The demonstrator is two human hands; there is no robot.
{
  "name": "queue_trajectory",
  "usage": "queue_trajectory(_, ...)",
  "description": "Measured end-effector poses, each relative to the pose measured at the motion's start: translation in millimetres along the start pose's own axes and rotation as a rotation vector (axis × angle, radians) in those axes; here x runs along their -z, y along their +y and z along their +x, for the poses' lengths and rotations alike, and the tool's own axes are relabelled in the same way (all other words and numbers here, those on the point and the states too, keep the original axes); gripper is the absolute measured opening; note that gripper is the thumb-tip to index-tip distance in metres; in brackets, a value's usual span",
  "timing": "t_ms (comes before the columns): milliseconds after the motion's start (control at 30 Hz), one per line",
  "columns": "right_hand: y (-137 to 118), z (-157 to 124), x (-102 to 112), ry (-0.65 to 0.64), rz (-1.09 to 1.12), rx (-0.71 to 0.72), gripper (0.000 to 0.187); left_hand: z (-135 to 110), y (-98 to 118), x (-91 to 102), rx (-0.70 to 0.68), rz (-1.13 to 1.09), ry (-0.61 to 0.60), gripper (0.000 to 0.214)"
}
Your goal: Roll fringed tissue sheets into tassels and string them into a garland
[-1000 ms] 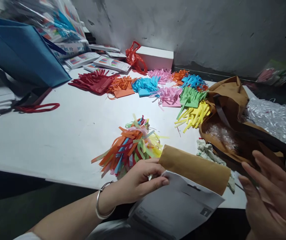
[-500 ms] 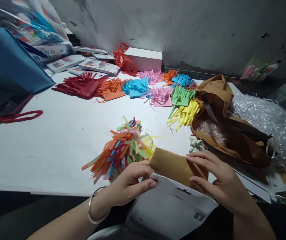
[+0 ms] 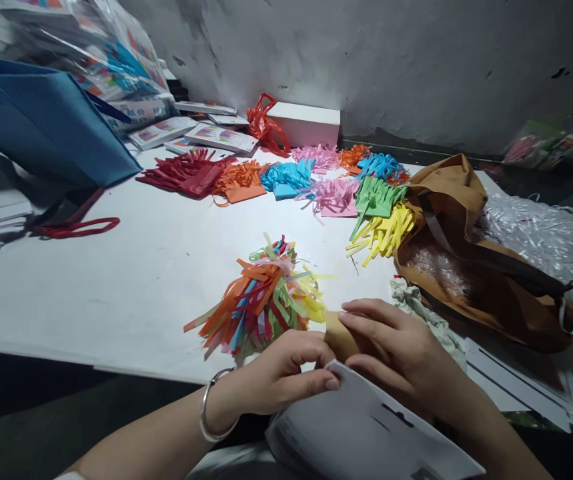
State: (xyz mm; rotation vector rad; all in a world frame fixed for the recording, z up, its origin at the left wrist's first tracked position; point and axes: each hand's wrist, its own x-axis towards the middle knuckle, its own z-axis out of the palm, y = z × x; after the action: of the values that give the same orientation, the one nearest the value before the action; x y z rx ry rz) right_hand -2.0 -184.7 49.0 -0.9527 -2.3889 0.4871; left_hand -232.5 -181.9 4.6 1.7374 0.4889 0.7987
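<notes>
My left hand [image 3: 279, 373], with a silver bangle on the wrist, pinches the edge of a white printed sheet [image 3: 361, 433] against a rolled brown paper tube [image 3: 339, 335]. My right hand [image 3: 396, 350] lies over the tube, fingers curled on it and covering most of it. From the tube's left end fans a bundle of mixed coloured paper strips [image 3: 261, 297], lying on the white table [image 3: 131, 280].
Fringed paper stacks in red [image 3: 186, 172], orange, blue, pink, green and yellow [image 3: 381, 233] lie across the back. A brown cloth bag [image 3: 471, 260] and clear shredded plastic [image 3: 551, 240] fill the right. A blue bag [image 3: 41, 120], booklets and a white box [image 3: 306, 123] stand behind.
My right hand came in from the right, landed on the brown tube and slid left along it until it covers most of it. The left hand kept its pinch.
</notes>
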Motion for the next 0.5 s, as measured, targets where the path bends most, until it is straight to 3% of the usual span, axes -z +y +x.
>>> queue_trajectory(133, -3.3, 8.7, -10.8, 0.072, 0.127, -0.02, 0.018, -2.4, 4.4, -0.2, -0.019, 0.033, -0.009, 0.042)
queue_trajectory(300, 1.1, -2.9, -15.2, 0.167, 0.148, -0.053, 0.016, -12.5, 12.1, 4.6, 0.089, 0.119, 0.097, 0.033)
queue_trajectory(367, 0.5, -6.9, -14.7, 0.157, 0.193, -0.134, 0.017, -15.0, 14.7, 5.9, 0.097, 0.153, 0.136, 0.027)
queue_trajectory(500, -6.7, -6.4, -14.5, 0.063, 0.314, -0.275, 0.015, -11.5, 16.8, 4.3, 0.013, 0.164, 0.093, 0.014)
